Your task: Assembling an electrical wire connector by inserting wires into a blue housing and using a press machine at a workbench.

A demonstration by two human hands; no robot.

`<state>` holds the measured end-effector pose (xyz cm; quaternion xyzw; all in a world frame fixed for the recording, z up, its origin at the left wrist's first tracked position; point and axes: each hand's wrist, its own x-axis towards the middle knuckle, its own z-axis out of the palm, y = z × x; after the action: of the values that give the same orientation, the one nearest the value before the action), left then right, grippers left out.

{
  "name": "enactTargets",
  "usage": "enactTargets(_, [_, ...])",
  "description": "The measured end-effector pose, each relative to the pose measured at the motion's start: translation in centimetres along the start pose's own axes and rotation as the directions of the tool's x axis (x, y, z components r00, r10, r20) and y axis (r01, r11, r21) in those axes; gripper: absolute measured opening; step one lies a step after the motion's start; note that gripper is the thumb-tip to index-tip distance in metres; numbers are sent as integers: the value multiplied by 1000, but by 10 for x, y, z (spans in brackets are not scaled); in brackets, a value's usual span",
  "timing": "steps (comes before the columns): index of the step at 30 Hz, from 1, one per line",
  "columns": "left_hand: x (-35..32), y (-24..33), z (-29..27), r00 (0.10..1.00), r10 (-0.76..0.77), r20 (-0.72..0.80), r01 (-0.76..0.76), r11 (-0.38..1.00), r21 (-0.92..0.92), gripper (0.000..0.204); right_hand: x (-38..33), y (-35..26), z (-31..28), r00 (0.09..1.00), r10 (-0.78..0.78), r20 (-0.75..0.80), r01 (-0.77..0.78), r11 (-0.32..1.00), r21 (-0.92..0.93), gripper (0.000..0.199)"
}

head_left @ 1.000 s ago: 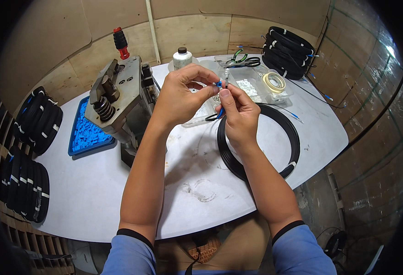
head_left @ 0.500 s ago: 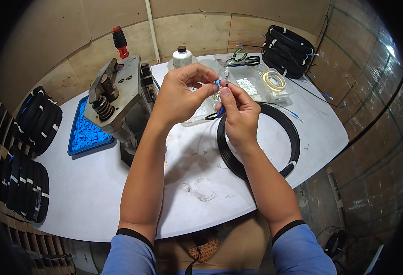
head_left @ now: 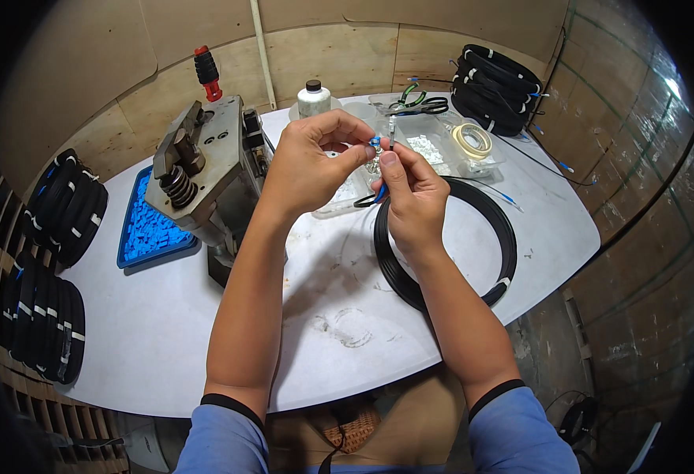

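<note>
Both hands are up over the middle of the white tabletop [head_left: 205, 332], fingertips nearly meeting. The left hand [head_left: 309, 162] pinches a small blue connector [head_left: 375, 143] between thumb and forefinger, and the right hand [head_left: 410, 197] pinches the thin cable end right beside it, a little metal tip sticking up above the thumb. So the blue piece sits in the air between the two hands, above the far middle of the tabletop.

Room-wise: the near half of the tabletop is mostly bare, just some scuff rings, and its curved front edge runs just ahead of the person's blue sleeves. The right side is taken up by one big black cable coil [head_left: 473, 245] lying flat under the right forearm, its outer loop close to the right edge. The left is tighter: one grey metal press machine [head_left: 201, 170] with a red-topped handle stands just beside the left forearm, and one blue tray [head_left: 146, 233] full of small blue parts sits past it near the left edge.

At the back: one white bottle [head_left: 313, 99], one roll of tape [head_left: 472, 140], a clear tray [head_left: 434, 146] of white bits, one pair of green-handled pliers [head_left: 414, 100] and one stack of black coils [head_left: 501, 87]. Off the left edge, two more bundles of coils [head_left: 67, 205] sit on a rack.
</note>
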<state>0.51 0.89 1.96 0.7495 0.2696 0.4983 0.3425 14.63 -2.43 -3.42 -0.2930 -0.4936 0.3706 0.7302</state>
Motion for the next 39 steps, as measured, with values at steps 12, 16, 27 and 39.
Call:
enactTargets(12, [0,-1,1,999,44,-8,-44,999,29,13,0,0,0,1000,-2,9,2,1000,-5,27])
enactTargets(16, [0,-1,0,999,47,-3,-47,999,20,14,0,2,-1,1000,1,11,-1,1000,8,27])
enactTargets(27, [0,-2,0,1000,10,-4,-10,1000,-2,13,0,1,0,1000,0,12,0,1000,17,26])
enactTargets(39, [0,0,-1,1000,-9,-11,9,1000,0,11,0,1,1,1000,1,7,-1,1000,3,25])
